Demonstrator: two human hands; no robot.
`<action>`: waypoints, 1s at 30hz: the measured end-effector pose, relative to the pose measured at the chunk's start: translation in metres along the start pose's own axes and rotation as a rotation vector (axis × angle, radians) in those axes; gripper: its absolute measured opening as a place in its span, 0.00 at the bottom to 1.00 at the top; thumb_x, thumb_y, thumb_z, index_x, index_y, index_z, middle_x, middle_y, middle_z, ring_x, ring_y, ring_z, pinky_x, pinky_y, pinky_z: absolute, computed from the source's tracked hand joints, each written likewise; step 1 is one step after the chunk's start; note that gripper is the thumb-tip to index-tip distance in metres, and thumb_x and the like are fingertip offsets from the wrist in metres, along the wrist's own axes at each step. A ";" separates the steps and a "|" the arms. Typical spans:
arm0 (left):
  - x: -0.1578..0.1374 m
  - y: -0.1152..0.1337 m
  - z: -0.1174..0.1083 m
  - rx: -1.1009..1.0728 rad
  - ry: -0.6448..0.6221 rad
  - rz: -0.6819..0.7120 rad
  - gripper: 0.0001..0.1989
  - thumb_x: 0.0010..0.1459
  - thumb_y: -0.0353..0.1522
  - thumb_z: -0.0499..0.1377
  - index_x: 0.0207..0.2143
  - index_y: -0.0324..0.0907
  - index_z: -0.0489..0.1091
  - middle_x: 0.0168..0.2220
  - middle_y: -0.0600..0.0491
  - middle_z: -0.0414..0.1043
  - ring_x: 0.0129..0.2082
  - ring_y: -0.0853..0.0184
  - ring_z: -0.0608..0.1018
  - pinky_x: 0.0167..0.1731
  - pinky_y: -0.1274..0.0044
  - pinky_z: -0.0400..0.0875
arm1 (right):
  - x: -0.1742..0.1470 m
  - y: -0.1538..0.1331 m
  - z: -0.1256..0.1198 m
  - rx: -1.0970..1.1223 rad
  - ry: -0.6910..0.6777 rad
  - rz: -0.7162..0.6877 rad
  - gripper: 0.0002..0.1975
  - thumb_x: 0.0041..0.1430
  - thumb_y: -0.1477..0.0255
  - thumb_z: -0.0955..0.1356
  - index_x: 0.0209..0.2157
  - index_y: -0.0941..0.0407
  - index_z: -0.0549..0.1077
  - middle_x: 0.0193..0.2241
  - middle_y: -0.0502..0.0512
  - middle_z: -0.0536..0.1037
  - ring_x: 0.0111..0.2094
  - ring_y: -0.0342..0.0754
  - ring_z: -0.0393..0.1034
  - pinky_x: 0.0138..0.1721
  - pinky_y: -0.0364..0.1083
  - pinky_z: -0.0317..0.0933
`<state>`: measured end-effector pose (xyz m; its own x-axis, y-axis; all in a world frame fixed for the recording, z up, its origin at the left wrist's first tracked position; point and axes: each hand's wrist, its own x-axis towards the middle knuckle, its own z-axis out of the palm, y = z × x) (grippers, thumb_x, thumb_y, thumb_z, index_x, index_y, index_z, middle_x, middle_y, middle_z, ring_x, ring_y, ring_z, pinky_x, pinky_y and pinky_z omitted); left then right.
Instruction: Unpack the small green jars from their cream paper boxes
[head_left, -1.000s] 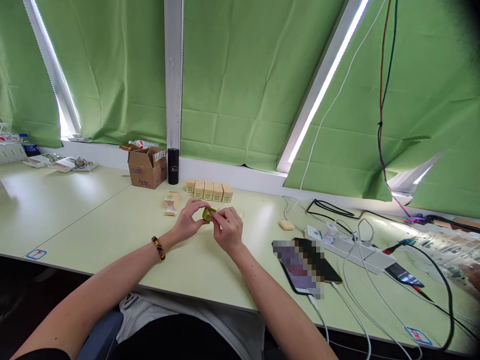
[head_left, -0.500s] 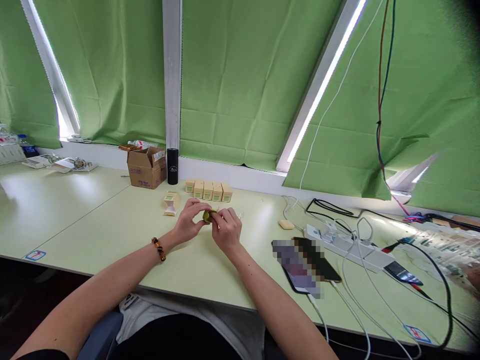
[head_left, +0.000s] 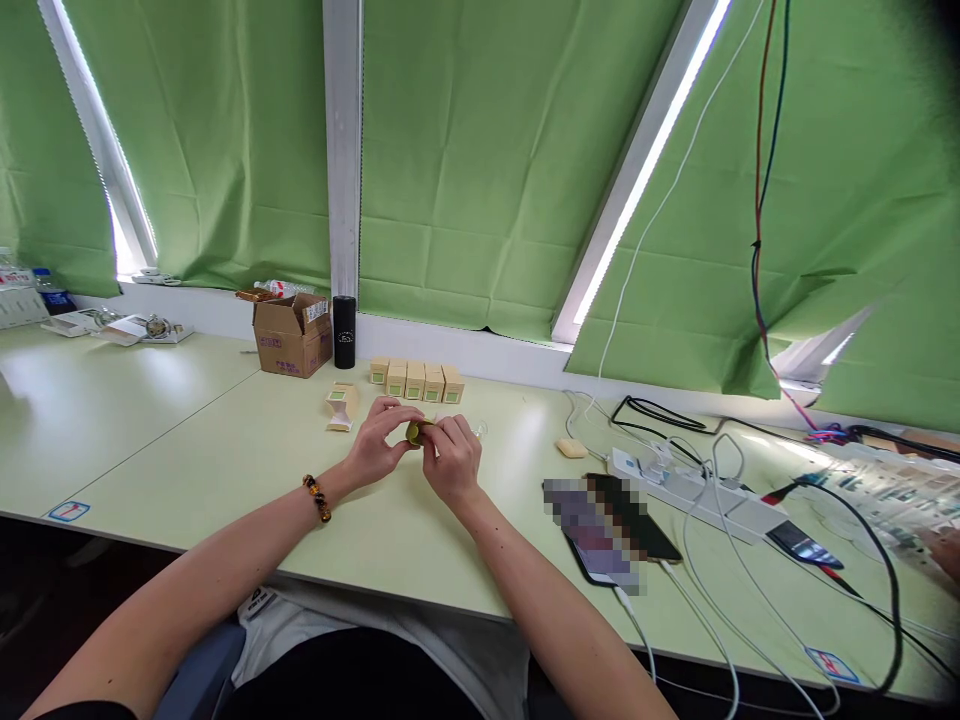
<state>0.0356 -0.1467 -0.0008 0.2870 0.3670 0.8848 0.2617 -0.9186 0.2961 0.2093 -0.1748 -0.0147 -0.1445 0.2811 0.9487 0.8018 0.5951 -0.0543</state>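
Between my two hands is a small olive-green round object [head_left: 414, 432], too small and too covered to name. My left hand [head_left: 381, 440] pinches it from the left, thumb below and fingers above. On the other side, my right hand [head_left: 453, 452] has its fingertips closed on the same object and hides part of it. Just beyond my hands stands a row of several small tan boxes [head_left: 415, 381]. An opened tan box [head_left: 341, 407] lies left of that row. A bit of clear material [head_left: 480, 430] shows beside my right hand.
A brown cardboard box [head_left: 292, 337] and a black tumbler [head_left: 344, 332] stand at the back. To my right lie two phones [head_left: 600, 570] on cables, a white power strip [head_left: 720, 503] and a small yellowish block [head_left: 571, 448]. Loose cables cross the table's right side.
Both hands hold almost the same pose on the small green object. My right hand has shifted very slightly left.
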 end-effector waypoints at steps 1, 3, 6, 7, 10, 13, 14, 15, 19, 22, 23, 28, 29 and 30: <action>0.000 0.000 0.000 -0.003 0.000 -0.008 0.15 0.60 0.29 0.67 0.50 0.46 0.76 0.45 0.49 0.82 0.49 0.58 0.77 0.53 0.62 0.71 | 0.000 0.000 0.000 -0.005 0.002 -0.003 0.11 0.66 0.79 0.66 0.33 0.52 0.77 0.27 0.54 0.72 0.32 0.51 0.63 0.30 0.50 0.55; 0.000 0.001 0.000 -0.010 0.001 -0.024 0.15 0.60 0.29 0.67 0.50 0.46 0.77 0.45 0.48 0.82 0.50 0.57 0.77 0.53 0.62 0.71 | 0.001 0.000 -0.001 -0.018 0.004 -0.010 0.12 0.66 0.79 0.65 0.31 0.52 0.76 0.26 0.54 0.71 0.31 0.51 0.62 0.30 0.50 0.54; 0.001 0.002 0.000 -0.017 0.000 -0.042 0.16 0.59 0.28 0.67 0.49 0.46 0.77 0.45 0.48 0.82 0.50 0.56 0.76 0.52 0.62 0.72 | 0.003 -0.001 -0.001 -0.033 0.005 -0.031 0.13 0.66 0.80 0.65 0.30 0.52 0.75 0.25 0.54 0.71 0.30 0.51 0.61 0.29 0.50 0.53; 0.001 0.002 0.000 -0.017 -0.001 -0.047 0.16 0.59 0.28 0.67 0.49 0.46 0.77 0.45 0.48 0.82 0.50 0.56 0.75 0.52 0.62 0.72 | 0.003 -0.001 -0.001 -0.039 0.008 -0.040 0.13 0.66 0.80 0.65 0.29 0.52 0.74 0.25 0.54 0.71 0.30 0.51 0.61 0.29 0.50 0.52; 0.000 0.002 0.000 -0.015 -0.006 -0.058 0.17 0.58 0.27 0.67 0.50 0.46 0.76 0.46 0.48 0.81 0.50 0.56 0.74 0.51 0.63 0.73 | 0.003 -0.001 -0.001 -0.061 0.016 -0.063 0.14 0.66 0.80 0.64 0.29 0.52 0.73 0.25 0.53 0.70 0.29 0.50 0.60 0.29 0.50 0.51; -0.001 0.001 0.001 -0.008 -0.005 -0.068 0.19 0.58 0.26 0.67 0.51 0.47 0.76 0.46 0.49 0.81 0.50 0.57 0.73 0.50 0.64 0.74 | 0.003 0.000 0.000 -0.102 0.010 -0.081 0.14 0.66 0.81 0.64 0.28 0.53 0.72 0.24 0.53 0.70 0.28 0.49 0.60 0.30 0.49 0.50; -0.001 0.001 0.001 -0.005 0.001 -0.074 0.19 0.58 0.26 0.68 0.51 0.47 0.76 0.46 0.49 0.81 0.50 0.57 0.73 0.50 0.64 0.74 | 0.003 0.000 0.000 -0.119 0.005 -0.088 0.14 0.66 0.81 0.64 0.28 0.53 0.72 0.24 0.53 0.69 0.28 0.49 0.60 0.30 0.49 0.50; -0.001 0.001 0.002 0.000 0.008 -0.082 0.19 0.57 0.25 0.68 0.52 0.47 0.76 0.46 0.48 0.81 0.50 0.57 0.73 0.50 0.64 0.74 | 0.003 0.000 0.000 -0.136 -0.001 -0.094 0.14 0.67 0.80 0.64 0.28 0.53 0.72 0.24 0.52 0.69 0.28 0.49 0.60 0.30 0.49 0.49; -0.002 0.000 0.002 0.018 0.028 -0.099 0.21 0.56 0.24 0.68 0.52 0.47 0.77 0.45 0.48 0.79 0.50 0.58 0.73 0.49 0.65 0.75 | 0.002 0.001 0.000 -0.186 -0.029 -0.116 0.14 0.68 0.80 0.64 0.28 0.53 0.71 0.23 0.52 0.68 0.28 0.49 0.59 0.31 0.49 0.48; -0.002 0.000 0.002 0.028 0.032 -0.108 0.21 0.56 0.25 0.69 0.52 0.47 0.77 0.45 0.48 0.79 0.49 0.58 0.74 0.49 0.65 0.76 | 0.003 0.000 -0.001 -0.191 -0.008 -0.136 0.14 0.68 0.80 0.64 0.28 0.53 0.72 0.23 0.52 0.68 0.28 0.49 0.60 0.31 0.49 0.48; -0.002 -0.001 0.002 0.032 0.034 -0.112 0.21 0.56 0.25 0.69 0.52 0.47 0.77 0.45 0.48 0.79 0.49 0.58 0.74 0.49 0.65 0.76 | 0.003 -0.001 -0.001 -0.191 0.004 -0.143 0.14 0.68 0.80 0.64 0.28 0.53 0.72 0.23 0.52 0.68 0.28 0.49 0.60 0.31 0.49 0.48; -0.002 -0.003 0.003 0.038 0.048 -0.131 0.21 0.56 0.26 0.69 0.52 0.48 0.77 0.45 0.48 0.78 0.49 0.58 0.74 0.50 0.65 0.76 | 0.005 -0.002 -0.004 -0.198 0.027 -0.167 0.15 0.69 0.79 0.63 0.28 0.54 0.72 0.22 0.52 0.69 0.28 0.49 0.60 0.31 0.50 0.49; -0.002 -0.003 0.003 0.037 0.050 -0.137 0.21 0.56 0.26 0.69 0.52 0.47 0.77 0.44 0.48 0.78 0.50 0.58 0.75 0.50 0.65 0.76 | 0.005 -0.002 -0.004 -0.200 0.025 -0.171 0.15 0.69 0.78 0.63 0.28 0.54 0.73 0.22 0.53 0.69 0.28 0.49 0.60 0.31 0.50 0.49; -0.003 -0.003 0.003 0.036 0.051 -0.143 0.21 0.56 0.26 0.69 0.52 0.47 0.77 0.44 0.48 0.77 0.50 0.57 0.75 0.51 0.65 0.76 | 0.005 -0.002 -0.004 -0.202 0.024 -0.174 0.15 0.69 0.78 0.63 0.28 0.54 0.73 0.22 0.53 0.68 0.28 0.49 0.60 0.31 0.50 0.49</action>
<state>0.0369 -0.1445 -0.0050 0.1980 0.4847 0.8520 0.3293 -0.8516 0.4080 0.2094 -0.1776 -0.0088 -0.2785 0.1686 0.9455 0.8659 0.4700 0.1712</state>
